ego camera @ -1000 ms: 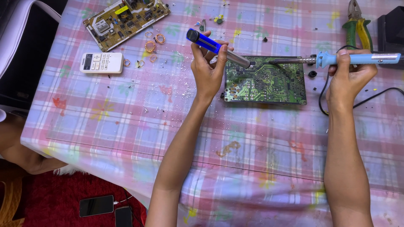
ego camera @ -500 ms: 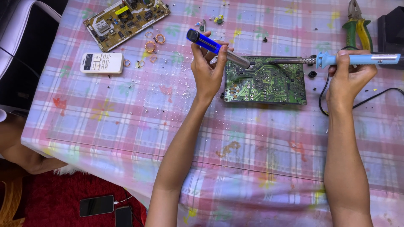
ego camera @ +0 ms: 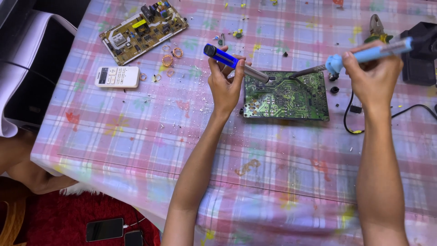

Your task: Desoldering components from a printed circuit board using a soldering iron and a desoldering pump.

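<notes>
A green circuit board (ego camera: pixel 287 98) lies solder side up on the checked tablecloth (ego camera: pixel 136 132). My left hand (ego camera: pixel 225 84) grips a blue and silver desoldering pump (ego camera: pixel 234 62), whose tip rests at the board's upper left edge. My right hand (ego camera: pixel 373 75) holds a light blue soldering iron (ego camera: pixel 359 57), tilted with its handle raised to the right. Its metal tip touches the board's top edge close to the pump tip.
A tan circuit board (ego camera: pixel 143 29) and a white remote control (ego camera: pixel 117 76) lie at the upper left with several copper coils (ego camera: pixel 170 57). Pliers (ego camera: pixel 377 26) and a black box (ego camera: pixel 421 54) are at the upper right. A black cable (ego camera: pixel 353 114) runs beside the board. Two phones (ego camera: pixel 114 230) lie on a red mat.
My right hand has tilted the soldering iron, lifting its handle end up and to the right. The left hand and the pump have stayed in place.
</notes>
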